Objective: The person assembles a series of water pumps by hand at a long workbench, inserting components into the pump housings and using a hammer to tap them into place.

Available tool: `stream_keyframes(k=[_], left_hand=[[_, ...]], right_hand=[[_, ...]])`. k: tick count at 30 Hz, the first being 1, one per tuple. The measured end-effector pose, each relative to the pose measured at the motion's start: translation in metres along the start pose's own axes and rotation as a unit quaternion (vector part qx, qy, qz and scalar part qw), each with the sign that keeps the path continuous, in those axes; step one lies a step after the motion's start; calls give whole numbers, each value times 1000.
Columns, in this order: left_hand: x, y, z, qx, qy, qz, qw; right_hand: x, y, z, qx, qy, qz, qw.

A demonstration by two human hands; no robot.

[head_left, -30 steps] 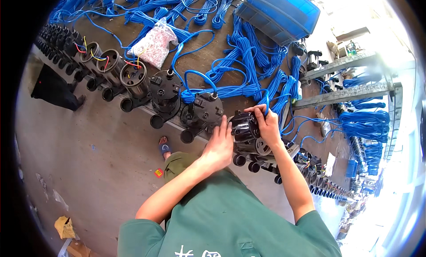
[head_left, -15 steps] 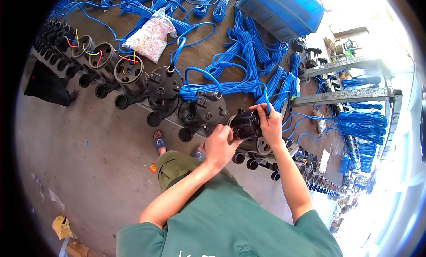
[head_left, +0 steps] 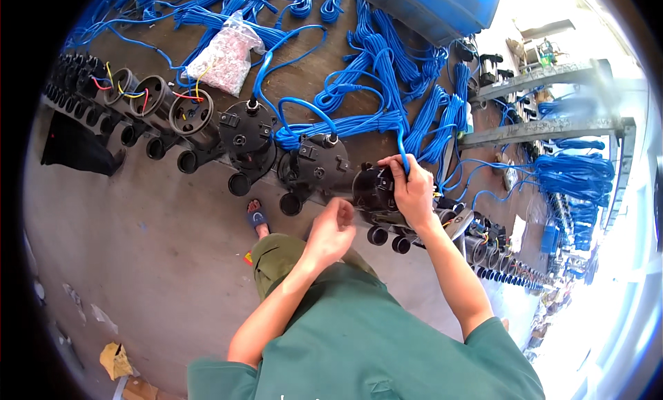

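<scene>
My right hand (head_left: 414, 196) grips the edge of a round black cover (head_left: 374, 187) where a blue cable (head_left: 402, 141) enters it. The cover sits over a dark cylindrical housing in the row; whether it is fully seated cannot be seen. My left hand (head_left: 331, 231) is just to the left and nearer my body, apart from the cover. Its fingers are curled in, and anything inside them is hidden. To the left stand two capped housings, the nearer one (head_left: 319, 167) and the farther one (head_left: 246, 134), each with a blue cable from its top.
Farther left, uncapped housings (head_left: 191, 115) show red, yellow and blue wires. Behind the row lie blue cable coils (head_left: 380, 65), a clear bag of small pinkish parts (head_left: 224, 58) and a blue crate (head_left: 435, 13). A metal frame (head_left: 545, 132) stands at right. Another person's dark-clad leg (head_left: 76, 148) is at left.
My left hand has drawn back from the cover, toward my body. The cover was tilted between both hands; now it sits lower on the housing, with only my right hand on it.
</scene>
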State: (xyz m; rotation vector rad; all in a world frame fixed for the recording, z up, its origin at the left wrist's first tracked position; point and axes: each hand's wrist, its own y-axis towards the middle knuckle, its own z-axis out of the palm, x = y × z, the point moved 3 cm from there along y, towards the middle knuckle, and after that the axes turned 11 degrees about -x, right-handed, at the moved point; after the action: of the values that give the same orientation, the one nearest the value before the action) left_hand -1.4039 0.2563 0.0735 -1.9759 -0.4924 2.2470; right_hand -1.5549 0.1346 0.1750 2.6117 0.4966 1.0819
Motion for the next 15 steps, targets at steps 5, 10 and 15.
stream_keyframes(k=[5,10,15], left_hand=[[-38,2,8,-71,-1,82,994],[-44,52,29,41,-40,77,995],[-47,66,36,84,-81,27,993]], right_hand=[[-6,-2,4,-13,-31,-53,998],[-15,5,5,43,91,7,995],[-41,41,6,158,598,369,693]])
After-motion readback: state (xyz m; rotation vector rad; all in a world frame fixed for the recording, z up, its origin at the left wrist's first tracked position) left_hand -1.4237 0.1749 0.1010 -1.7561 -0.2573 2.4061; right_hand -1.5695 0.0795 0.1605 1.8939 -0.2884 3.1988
